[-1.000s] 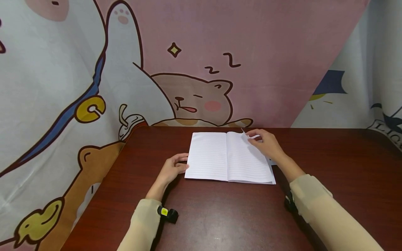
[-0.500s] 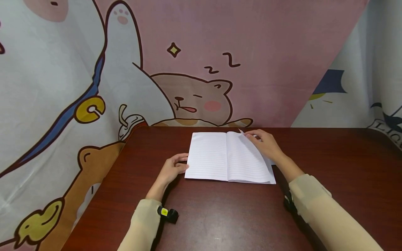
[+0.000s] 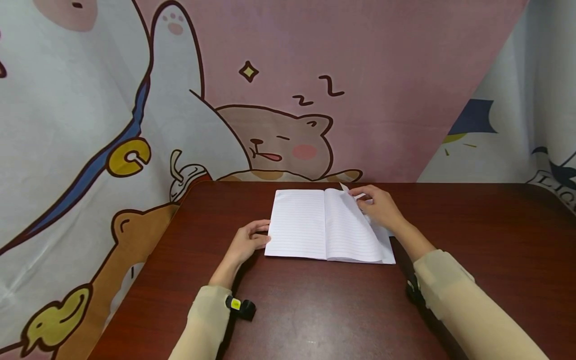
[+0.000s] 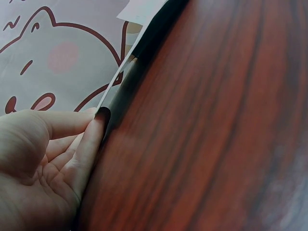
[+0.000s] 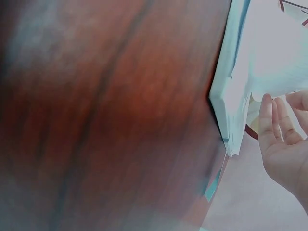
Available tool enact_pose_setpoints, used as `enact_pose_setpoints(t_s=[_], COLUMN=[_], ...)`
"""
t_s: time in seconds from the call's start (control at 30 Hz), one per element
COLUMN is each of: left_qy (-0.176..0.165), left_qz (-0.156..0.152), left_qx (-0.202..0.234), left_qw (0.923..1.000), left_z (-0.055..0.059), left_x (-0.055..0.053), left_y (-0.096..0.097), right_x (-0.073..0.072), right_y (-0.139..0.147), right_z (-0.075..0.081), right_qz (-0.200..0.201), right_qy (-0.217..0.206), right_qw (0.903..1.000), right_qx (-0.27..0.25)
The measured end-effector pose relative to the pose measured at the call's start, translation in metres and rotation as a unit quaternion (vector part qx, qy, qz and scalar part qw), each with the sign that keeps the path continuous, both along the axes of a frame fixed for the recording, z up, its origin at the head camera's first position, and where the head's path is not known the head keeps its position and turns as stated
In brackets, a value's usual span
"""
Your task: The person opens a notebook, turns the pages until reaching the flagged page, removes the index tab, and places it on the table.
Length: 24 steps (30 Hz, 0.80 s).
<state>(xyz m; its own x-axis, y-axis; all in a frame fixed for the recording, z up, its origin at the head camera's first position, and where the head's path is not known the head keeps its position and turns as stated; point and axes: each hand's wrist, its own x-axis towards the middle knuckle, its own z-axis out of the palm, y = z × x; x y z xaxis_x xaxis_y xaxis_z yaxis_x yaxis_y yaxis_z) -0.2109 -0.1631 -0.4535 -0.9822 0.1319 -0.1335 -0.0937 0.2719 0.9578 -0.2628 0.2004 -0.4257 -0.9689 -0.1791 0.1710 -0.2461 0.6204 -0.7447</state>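
An open lined notebook [image 3: 297, 225] lies on the dark wooden table, both visible pages ruled and bare of writing. At its left edge my left hand [image 3: 245, 242] pinches the book between thumb and fingers; the left wrist view shows the left fingertips [image 4: 91, 115] meeting at that thin edge. My right hand [image 3: 380, 205] is at the upper right corner, holding a lifted page [image 3: 348, 225] that curls toward the spine. Further sheets [image 5: 233, 115] of the notebook lie beneath it. In the right wrist view the washed-out page partly hides the right fingertips' contact.
The reddish-brown table [image 3: 292, 310] extends around the notebook. Behind it hangs a cartoon-printed cloth [image 3: 382, 90], close to the table's back edge. A black wrist device [image 3: 240, 306] is strapped at the left sleeve, another [image 3: 415, 292] at the right.
The right hand has shifted slightly left with the page, whose lower right corner has swung left, uncovering more of the sheet beneath. My left hand stays put.
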Motion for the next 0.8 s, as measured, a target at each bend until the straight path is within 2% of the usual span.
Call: enact_pose_setpoints(t_s=[0.8], left_qy=[-0.001], left_qz=[0.001], left_qx=[0.000], left_qw=[1.0000], left_z=[0.0001], left_x=[0.0000], left_y=[0.0004], right_x=[0.0002], right_y=[-0.0035], right_z=[-0.0005], right_qz=[0.003], right_qy=[-0.024], right_qw=[0.9997], right_qx=[-0.007])
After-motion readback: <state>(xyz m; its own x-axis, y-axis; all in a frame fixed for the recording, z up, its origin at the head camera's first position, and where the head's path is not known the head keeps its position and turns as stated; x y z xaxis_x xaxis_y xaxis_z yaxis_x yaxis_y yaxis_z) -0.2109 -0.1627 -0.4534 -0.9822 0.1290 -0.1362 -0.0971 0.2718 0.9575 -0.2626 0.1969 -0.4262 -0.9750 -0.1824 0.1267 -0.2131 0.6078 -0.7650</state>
